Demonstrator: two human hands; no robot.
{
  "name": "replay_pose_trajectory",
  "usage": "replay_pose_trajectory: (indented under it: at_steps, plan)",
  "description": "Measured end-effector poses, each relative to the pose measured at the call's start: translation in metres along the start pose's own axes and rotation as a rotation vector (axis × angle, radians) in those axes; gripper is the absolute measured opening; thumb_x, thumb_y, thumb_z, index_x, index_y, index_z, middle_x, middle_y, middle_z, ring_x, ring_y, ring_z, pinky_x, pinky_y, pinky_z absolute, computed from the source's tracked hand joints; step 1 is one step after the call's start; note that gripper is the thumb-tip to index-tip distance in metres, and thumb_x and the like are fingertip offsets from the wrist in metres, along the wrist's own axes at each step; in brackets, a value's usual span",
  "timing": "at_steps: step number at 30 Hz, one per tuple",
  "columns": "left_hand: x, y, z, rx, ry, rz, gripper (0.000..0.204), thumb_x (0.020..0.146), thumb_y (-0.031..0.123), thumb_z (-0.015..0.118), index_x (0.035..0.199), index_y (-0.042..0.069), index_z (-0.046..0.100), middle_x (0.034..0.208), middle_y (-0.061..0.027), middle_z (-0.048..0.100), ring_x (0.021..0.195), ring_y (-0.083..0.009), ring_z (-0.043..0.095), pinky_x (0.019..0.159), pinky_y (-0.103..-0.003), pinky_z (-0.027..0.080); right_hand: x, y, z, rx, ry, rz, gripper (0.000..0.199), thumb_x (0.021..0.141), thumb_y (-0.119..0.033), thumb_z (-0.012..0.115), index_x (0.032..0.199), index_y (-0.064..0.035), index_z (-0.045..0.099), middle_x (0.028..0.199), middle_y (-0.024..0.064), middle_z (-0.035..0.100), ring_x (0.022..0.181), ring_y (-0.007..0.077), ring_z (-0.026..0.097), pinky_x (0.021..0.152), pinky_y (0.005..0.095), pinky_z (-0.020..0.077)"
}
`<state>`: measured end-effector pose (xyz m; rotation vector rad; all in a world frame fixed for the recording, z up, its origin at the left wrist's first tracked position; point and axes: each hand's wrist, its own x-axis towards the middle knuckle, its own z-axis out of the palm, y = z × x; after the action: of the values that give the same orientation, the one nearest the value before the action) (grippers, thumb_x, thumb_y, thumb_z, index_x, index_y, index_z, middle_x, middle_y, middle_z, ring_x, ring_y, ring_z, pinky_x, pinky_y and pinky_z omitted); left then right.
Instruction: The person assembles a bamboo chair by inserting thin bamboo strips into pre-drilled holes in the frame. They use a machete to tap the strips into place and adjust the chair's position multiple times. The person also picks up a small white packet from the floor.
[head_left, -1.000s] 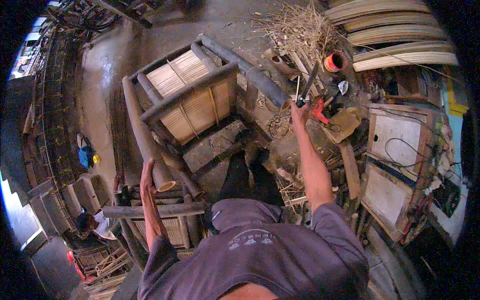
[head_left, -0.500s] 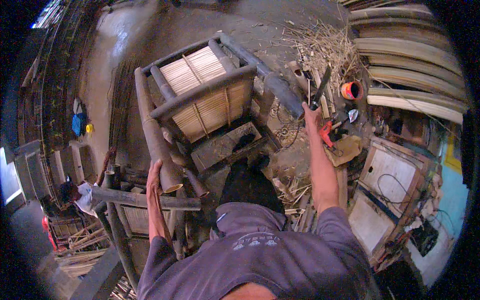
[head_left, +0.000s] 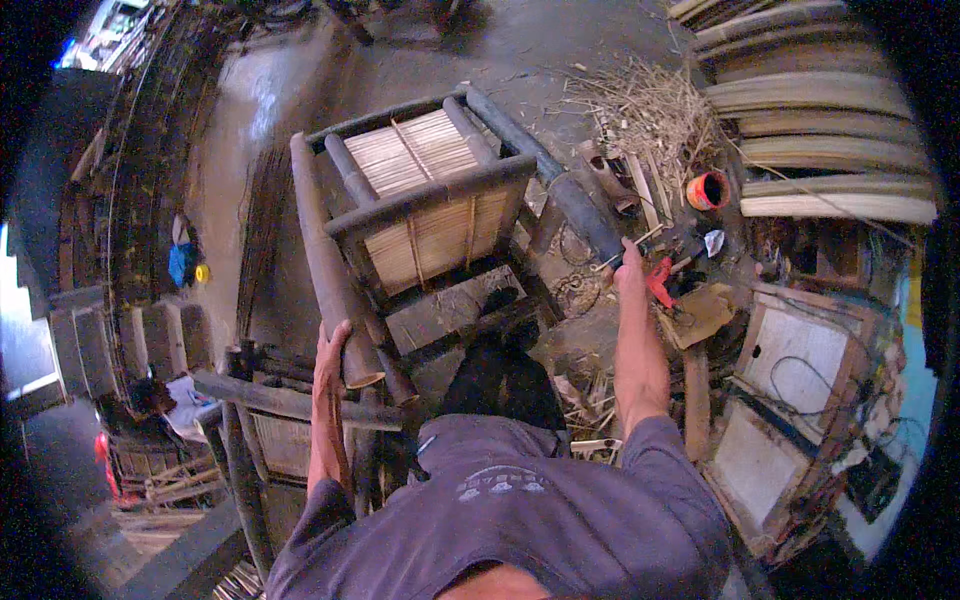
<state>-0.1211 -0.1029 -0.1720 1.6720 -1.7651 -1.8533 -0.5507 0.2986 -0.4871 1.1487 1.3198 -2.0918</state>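
A dark bamboo chair (head_left: 430, 210) with a pale slatted seat lies tipped before me. My left hand (head_left: 331, 350) is closed around the outer side of its left bamboo pole (head_left: 325, 255), near the cut end. At the end of the dark right pole (head_left: 582, 212), my right hand (head_left: 630, 272) is closed, touching or very near it. A dim, blade-like dark shape, apparently a knife (head_left: 683, 244), reaches right from that hand. A thin pale stick (head_left: 648, 238) crosses by its fingertips; whether it is held is unclear.
A red power drill (head_left: 659, 283) and an orange tub (head_left: 708, 190) stand right of the chair. Bamboo shavings (head_left: 655, 110) and stacked strips (head_left: 820, 150) lie beyond. Wooden framed panels (head_left: 790, 350) are at right. Another bamboo frame (head_left: 285, 395) and a seated person (head_left: 180, 405) are at left.
The chair appears slightly farther right and lower in view. My right hand sits lower, and the dark blade that pointed away from me now seems turned to the right. My left hand stays on the pole.
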Motion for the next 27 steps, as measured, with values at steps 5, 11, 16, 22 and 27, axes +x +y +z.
replay_pose_trajectory:
  at_steps: [5,11,16,22,27]
  plan:
    - [-0.045,0.001,0.002,-0.028,0.021,0.03,0.073,0.077,0.039,0.067,0.135,0.01,0.035,0.116,-0.0121,0.052,0.098,-0.024,0.054,0.083,-0.039,0.046,-0.049,-0.006,-0.015,0.048,-0.042,-0.013,0.015,0.082,-0.022,0.063,0.087,-0.0079,0.062,0.082,0.0072,0.065,0.07,0.0226,0.063,0.062,0.0363,0.0523]
    - [-0.038,0.05,0.027,0.015,-0.008,0.161,0.072,0.078,0.039,0.067,0.135,0.01,0.036,0.114,-0.0101,0.053,0.098,-0.0223,0.054,0.082,-0.038,0.046,-0.1,-0.064,-0.006,0.151,-0.009,-0.038,0.021,0.079,-0.023,0.067,0.092,-0.0073,0.061,0.087,0.0072,0.065,0.068,0.0232,0.062,0.06,0.0362,0.0512]
    - [0.035,0.102,0.053,0.051,-0.038,0.186,0.071,0.077,0.039,0.068,0.134,0.009,0.038,0.111,-0.0093,0.055,0.094,-0.0219,0.056,0.078,-0.036,0.047,-0.11,-0.104,0.055,0.107,0.094,-0.02,0.035,0.073,-0.037,0.072,0.094,-0.0121,0.059,0.089,0.0063,0.061,0.069,0.0232,0.058,0.054,0.0389,0.0476]
    - [0.155,0.163,0.104,0.038,-0.197,0.178,0.071,0.078,0.039,0.069,0.133,0.006,0.039,0.111,-0.0097,0.055,0.094,-0.0214,0.056,0.079,-0.035,0.047,-0.009,-0.125,0.065,0.137,0.106,0.017,0.036,0.074,-0.041,0.07,0.091,-0.0106,0.057,0.085,0.0047,0.059,0.063,0.0237,0.054,0.051,0.0385,0.0444]
    - [0.203,0.232,0.118,0.069,-0.231,0.109,0.066,0.08,0.038,0.067,0.132,0.006,0.04,0.112,-0.01,0.055,0.099,-0.02,0.054,0.081,-0.033,0.046,-0.044,-0.123,0.131,0.022,0.275,-0.149,0.036,0.076,-0.038,0.069,0.095,-0.0092,0.058,0.092,0.0068,0.061,0.073,0.0243,0.057,0.056,0.0419,0.0452]
